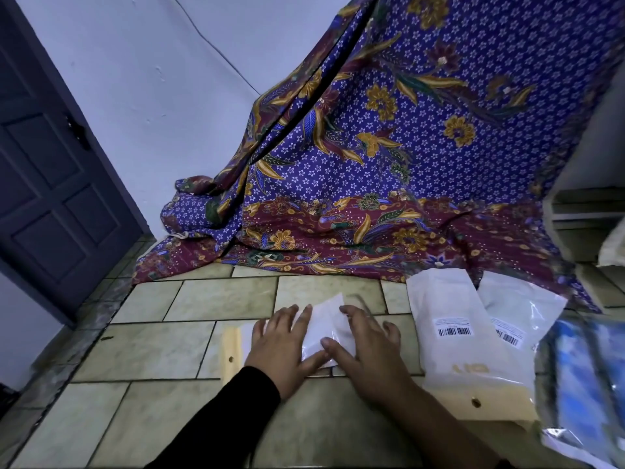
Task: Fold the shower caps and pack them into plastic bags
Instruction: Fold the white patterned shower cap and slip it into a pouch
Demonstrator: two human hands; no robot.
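Both palms are lying flat, fingers straight, gripping nothing: your left hand (280, 346) and right hand (370, 350) are pressing the folded white shower cap (326, 318) into the tiled floor (162, 350) at 6 o'clock, probably flattening the crease. Barcoded bag packs (446, 306) are waiting at 4 o'clock.

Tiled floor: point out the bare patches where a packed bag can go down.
Free: the tiles left of the left hand, toward the door; also the strip between the folded cap and the batik cloth. Crowded: right of the right hand, where barcoded packs lie.
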